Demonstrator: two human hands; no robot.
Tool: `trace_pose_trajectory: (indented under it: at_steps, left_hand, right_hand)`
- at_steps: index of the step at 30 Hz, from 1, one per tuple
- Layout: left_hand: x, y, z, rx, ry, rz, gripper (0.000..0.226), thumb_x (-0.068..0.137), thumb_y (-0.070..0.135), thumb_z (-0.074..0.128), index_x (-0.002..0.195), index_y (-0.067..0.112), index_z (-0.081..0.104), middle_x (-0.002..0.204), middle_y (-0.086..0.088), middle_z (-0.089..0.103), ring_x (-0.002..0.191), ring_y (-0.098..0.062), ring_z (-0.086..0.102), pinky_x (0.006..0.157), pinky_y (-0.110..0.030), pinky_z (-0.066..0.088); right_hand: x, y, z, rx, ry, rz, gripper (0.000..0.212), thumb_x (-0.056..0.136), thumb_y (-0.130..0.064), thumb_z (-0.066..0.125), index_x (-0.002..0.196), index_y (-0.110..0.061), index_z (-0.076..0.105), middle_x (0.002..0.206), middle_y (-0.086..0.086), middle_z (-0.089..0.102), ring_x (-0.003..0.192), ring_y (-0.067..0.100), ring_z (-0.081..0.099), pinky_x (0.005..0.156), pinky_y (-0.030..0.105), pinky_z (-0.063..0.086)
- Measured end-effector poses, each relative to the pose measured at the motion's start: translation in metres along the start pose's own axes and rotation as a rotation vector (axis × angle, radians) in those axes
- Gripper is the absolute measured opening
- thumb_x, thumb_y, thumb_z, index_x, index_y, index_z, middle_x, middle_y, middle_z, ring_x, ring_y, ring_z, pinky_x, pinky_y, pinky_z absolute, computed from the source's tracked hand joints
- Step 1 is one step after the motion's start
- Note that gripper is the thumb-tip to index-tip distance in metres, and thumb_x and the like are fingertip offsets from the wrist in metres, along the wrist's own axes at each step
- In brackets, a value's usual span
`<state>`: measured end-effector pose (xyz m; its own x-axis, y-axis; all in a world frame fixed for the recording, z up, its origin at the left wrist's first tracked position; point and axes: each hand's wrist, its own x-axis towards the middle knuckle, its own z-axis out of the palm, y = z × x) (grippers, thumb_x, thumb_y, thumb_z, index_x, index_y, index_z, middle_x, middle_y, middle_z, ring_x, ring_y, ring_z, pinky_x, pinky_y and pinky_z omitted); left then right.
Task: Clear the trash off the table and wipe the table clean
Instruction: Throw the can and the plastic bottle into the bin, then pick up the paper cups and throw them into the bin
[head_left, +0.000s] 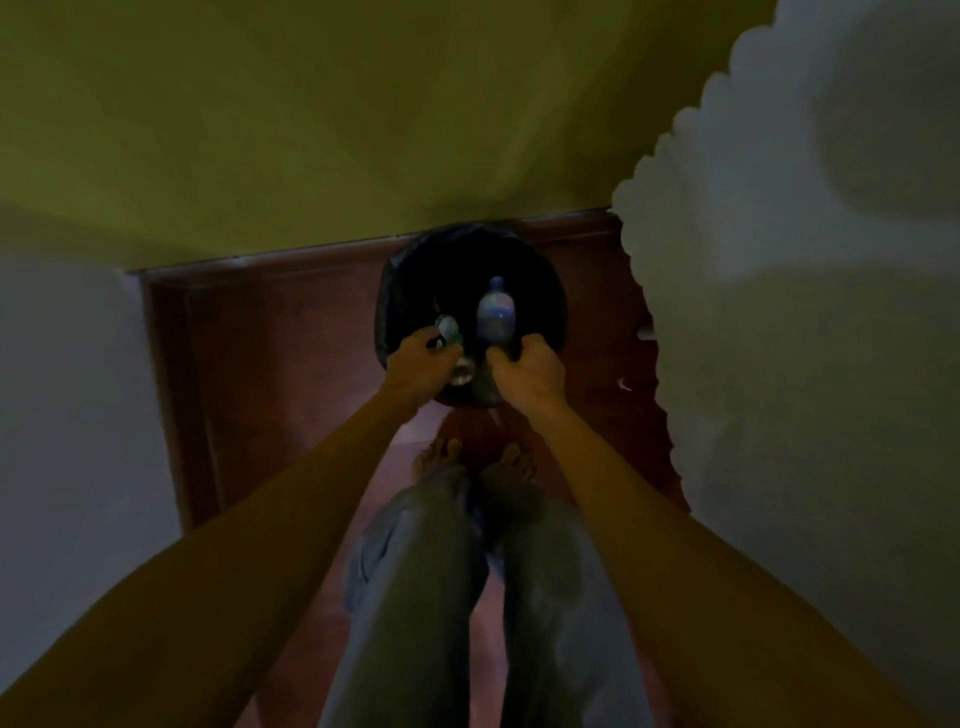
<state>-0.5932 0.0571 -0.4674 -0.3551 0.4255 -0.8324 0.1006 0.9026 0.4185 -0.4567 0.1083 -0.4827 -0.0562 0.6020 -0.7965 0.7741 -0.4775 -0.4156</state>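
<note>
Over the black-lined bin (400, 291), my right hand (530, 371) grips a plastic bottle (496, 312); my left hand (423, 364) clutches small blurred trash (448, 330).

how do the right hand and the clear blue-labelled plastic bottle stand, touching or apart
Touching. The head view shows the right hand gripping the lower end of the clear plastic bottle above the black bin.

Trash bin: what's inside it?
Only its black liner shows; the interior is too dark to read. Over the opening, the right hand grips a plastic bottle and the left hand holds small trash, covering the near part.
</note>
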Motion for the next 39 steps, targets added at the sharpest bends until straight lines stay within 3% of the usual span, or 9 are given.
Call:
trace_pose_trajectory:
  at_steps: [2,7,16,20,23,29,32,35,39]
  left_hand:
    - [-0.003,0.005,-0.004,0.014,-0.001,0.003,0.051,0.097,0.027,0.059,0.145,0.014,0.047,0.112,-0.012,0.061,0.101,-0.032,0.062,0.093,-0.048,0.056]
    - [-0.056,0.029,-0.019,0.051,-0.050,0.051,0.053,0.096,0.020,0.057,0.148,0.015,0.045,0.131,-0.012,0.060,0.105,-0.030,0.060,0.096,-0.050,0.054]
    - [-0.211,0.098,-0.045,0.187,-0.095,0.334,0.044,0.099,0.018,0.057,0.142,0.015,0.054,0.140,-0.006,0.059,0.129,-0.020,0.056,0.109,-0.036,0.046]
    - [-0.270,0.129,-0.051,0.250,-0.133,0.464,0.040,0.098,0.019,0.059,0.138,0.017,0.058,0.134,-0.003,0.064,0.127,-0.016,0.058,0.107,-0.029,0.045]
    - [-0.310,0.150,-0.047,0.282,-0.215,0.563,0.041,0.099,0.019,0.059,0.139,0.016,0.057,0.138,-0.004,0.061,0.130,-0.016,0.056,0.111,-0.033,0.043]
    - [-0.381,0.177,-0.020,0.354,-0.369,0.708,0.036,0.098,0.021,0.057,0.134,0.021,0.061,0.132,0.002,0.065,0.123,-0.013,0.059,0.108,-0.039,0.047]
    - [-0.406,0.178,0.003,0.368,-0.453,0.761,0.034,0.098,0.023,0.058,0.131,0.023,0.063,0.128,0.002,0.066,0.118,-0.013,0.061,0.104,-0.042,0.051]
    - [-0.433,0.175,0.031,0.375,-0.512,0.804,0.028,0.096,0.028,0.059,0.124,0.030,0.067,0.124,0.004,0.067,0.115,-0.012,0.062,0.100,-0.042,0.053]
    - [-0.466,0.165,0.067,0.423,-0.632,0.841,0.028,0.095,0.033,0.059,0.121,0.033,0.068,0.120,0.010,0.068,0.113,-0.009,0.063,0.101,-0.041,0.053]
  right_hand:
    - [-0.008,-0.001,-0.004,-0.002,0.001,-0.015,0.044,0.099,-0.031,0.056,0.134,-0.005,0.049,0.131,0.016,0.056,0.114,0.031,0.057,0.080,0.031,0.043]
    - [-0.060,-0.007,-0.029,0.088,0.030,-0.006,0.031,0.101,-0.022,0.051,0.125,-0.002,0.057,0.124,0.018,0.061,0.110,0.032,0.059,0.081,0.031,0.044]
    - [-0.215,-0.046,-0.101,0.241,0.144,-0.111,0.025,0.106,-0.024,0.042,0.109,-0.006,0.060,0.092,0.005,0.059,0.075,0.018,0.052,0.067,0.030,0.037]
    - [-0.279,-0.056,-0.134,0.292,0.267,-0.153,0.025,0.105,-0.025,0.044,0.114,-0.009,0.060,0.097,0.004,0.062,0.084,0.019,0.056,0.068,0.028,0.038]
    - [-0.319,-0.052,-0.157,0.334,0.356,-0.159,0.027,0.104,-0.026,0.046,0.122,-0.011,0.060,0.106,0.005,0.065,0.093,0.019,0.059,0.073,0.025,0.038]
    - [-0.388,-0.015,-0.193,0.497,0.551,-0.085,0.023,0.102,-0.026,0.046,0.116,-0.016,0.060,0.097,-0.003,0.060,0.081,0.009,0.059,0.067,0.026,0.043]
    - [-0.418,0.018,-0.203,0.617,0.649,-0.024,0.023,0.100,-0.030,0.048,0.117,-0.022,0.060,0.111,-0.002,0.067,0.095,0.014,0.067,0.083,0.035,0.057]
    - [-0.443,0.051,-0.209,0.722,0.739,0.007,0.024,0.098,-0.031,0.053,0.119,-0.023,0.062,0.119,-0.002,0.066,0.101,0.016,0.068,0.091,0.040,0.057]
    - [-0.474,0.090,-0.220,0.867,0.844,0.038,0.024,0.099,-0.026,0.054,0.120,-0.018,0.063,0.112,-0.002,0.069,0.088,0.012,0.072,0.083,0.034,0.059]
